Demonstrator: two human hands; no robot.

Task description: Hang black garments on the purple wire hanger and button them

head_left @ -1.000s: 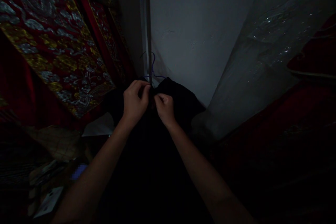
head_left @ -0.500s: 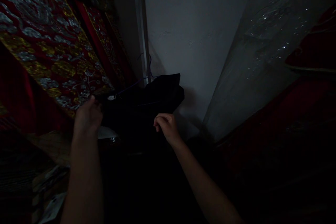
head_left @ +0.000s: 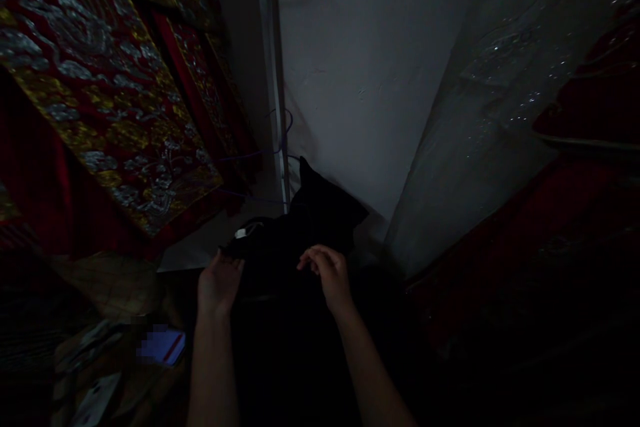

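Observation:
A black garment (head_left: 325,207) hangs low in front of me against the wall, its folds mostly lost in the dark. On its upper left edge sits a small white tag (head_left: 241,233). My left hand (head_left: 220,283) is at the garment's left side, fingers bent and closed on the dark cloth. Over the cloth's middle, my right hand (head_left: 327,273) has its fingers curled in a loose pinch on the fabric; the gripped part is hard to see. A thin purple wire hanger (head_left: 289,123) shows above the garment, beside a metal upright.
Red cloth with gold and silver sequins (head_left: 125,100) hangs at left. A metal pole (head_left: 275,67) runs up the pale wall (head_left: 360,67). Clear plastic (head_left: 450,133) covers red cloth at right. A lit phone (head_left: 163,345) and a pale flat object (head_left: 97,400) lie lower left.
My left hand has moved right and down, closer to my right hand, which has dropped slightly. The garment's top has sunk and shifted, showing more wire hanger. The lit phone has come into view.

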